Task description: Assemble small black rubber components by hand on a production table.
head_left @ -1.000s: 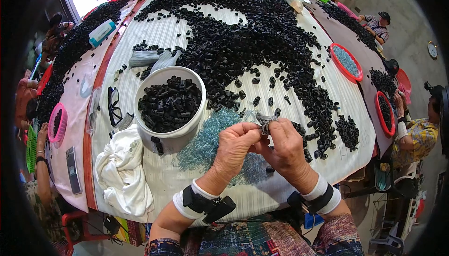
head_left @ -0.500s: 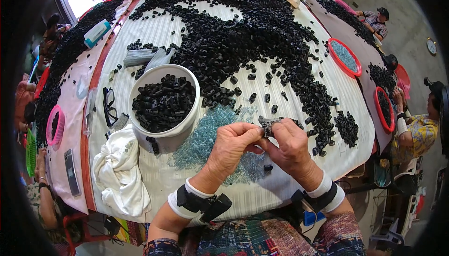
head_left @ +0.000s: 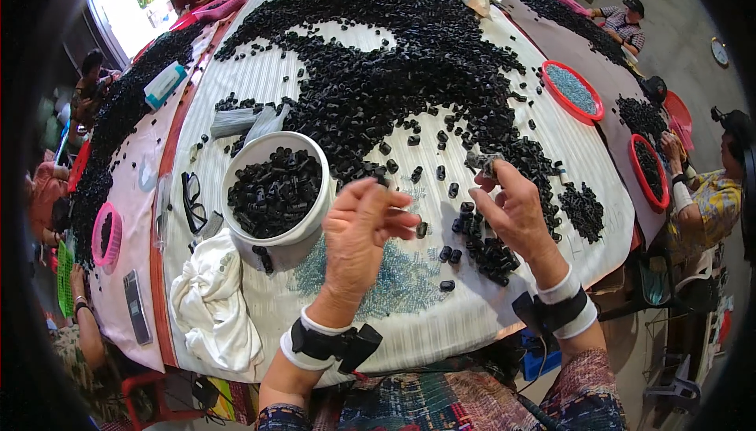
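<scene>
My left hand (head_left: 354,246) is raised over pale blue-clear small pieces (head_left: 402,285), to the right of a white bucket (head_left: 319,209) of black parts. Its fingers are bent and smeared by motion; whether they pinch anything is unclear. My right hand (head_left: 524,214) hovers above a small group of black cylindrical parts (head_left: 490,258). A grey-black clump (head_left: 482,163), too small to name, sits at its curled fingers; the thumb stands apart from the index finger. Both wrists wear white bands with black straps.
A big heap of black parts (head_left: 378,69) spreads over the striped cloth. Glasses (head_left: 191,201), a white cloth (head_left: 213,305) and a phone (head_left: 135,307) lie left. A red basket of bluish pieces (head_left: 597,108) sits at right. Other people work around the tables.
My hands have parted, the left going left and up, the right going right and up with the grey-black clump. A group of black parts now shows below the right hand.
</scene>
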`<act>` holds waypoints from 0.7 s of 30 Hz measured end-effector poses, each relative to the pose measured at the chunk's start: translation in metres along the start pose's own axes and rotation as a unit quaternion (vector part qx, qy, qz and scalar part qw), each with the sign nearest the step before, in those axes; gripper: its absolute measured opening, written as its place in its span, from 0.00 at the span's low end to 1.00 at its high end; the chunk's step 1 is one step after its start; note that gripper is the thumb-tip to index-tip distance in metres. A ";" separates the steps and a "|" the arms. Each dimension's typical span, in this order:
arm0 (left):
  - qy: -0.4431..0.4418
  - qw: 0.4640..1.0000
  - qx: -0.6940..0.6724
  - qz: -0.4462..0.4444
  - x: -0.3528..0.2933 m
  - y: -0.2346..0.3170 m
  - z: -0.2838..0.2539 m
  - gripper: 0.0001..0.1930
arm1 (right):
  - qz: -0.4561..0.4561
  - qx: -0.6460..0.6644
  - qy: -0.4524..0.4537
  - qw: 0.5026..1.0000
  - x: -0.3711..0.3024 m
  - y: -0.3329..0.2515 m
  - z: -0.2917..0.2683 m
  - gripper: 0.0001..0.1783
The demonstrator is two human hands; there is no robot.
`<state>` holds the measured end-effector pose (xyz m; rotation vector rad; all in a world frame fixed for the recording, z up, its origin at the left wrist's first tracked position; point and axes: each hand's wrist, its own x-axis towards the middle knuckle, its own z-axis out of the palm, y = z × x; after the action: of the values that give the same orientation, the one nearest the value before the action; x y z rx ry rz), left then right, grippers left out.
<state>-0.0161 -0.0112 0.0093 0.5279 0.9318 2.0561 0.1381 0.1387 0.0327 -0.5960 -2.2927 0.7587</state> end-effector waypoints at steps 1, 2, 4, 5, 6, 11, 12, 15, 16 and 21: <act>0.014 0.999 -0.012 0.031 0.003 0.004 -0.001 0.11 | 0.006 0.002 0.003 1.000 0.001 0.006 0.001 0.11; 0.034 0.997 -0.037 0.050 0.005 0.009 -0.003 0.12 | 0.006 0.003 0.006 1.000 0.002 0.012 0.003 0.11; 0.081 0.992 -0.054 0.085 0.008 0.019 -0.008 0.14 | 0.005 0.014 -0.026 1.000 0.004 0.024 0.009 0.10; 0.097 0.989 -0.057 0.093 0.010 0.025 -0.010 0.15 | 0.006 0.015 -0.024 1.000 0.006 0.032 0.014 0.10; 0.112 0.986 -0.066 0.103 0.011 0.029 -0.014 0.16 | -0.008 -0.011 -0.027 1.000 0.007 0.039 0.019 0.10; 0.175 0.969 -0.118 0.130 0.018 0.042 -0.042 0.21 | -0.034 -0.102 -0.054 0.993 0.011 0.044 0.033 0.15; 0.152 0.971 -0.146 0.117 0.018 0.045 -0.042 0.23 | -0.035 -0.121 -0.063 0.990 0.010 0.045 0.034 0.16; 0.095 0.973 -0.185 0.101 0.017 0.047 -0.045 0.26 | -0.061 -0.139 -0.051 0.987 0.009 0.035 0.038 0.16; 0.107 0.974 -0.178 0.096 0.016 0.049 -0.041 0.25 | -0.079 -0.127 -0.059 0.987 0.007 0.029 0.039 0.15; 0.109 0.980 -0.135 0.092 0.011 0.043 -0.026 0.19 | -0.087 -0.098 -0.125 0.983 -0.002 0.003 0.054 0.16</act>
<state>-0.0605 -0.0307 0.0257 0.2540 0.7290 2.3997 0.1027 0.1205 -0.0039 -0.3953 -2.6326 0.5538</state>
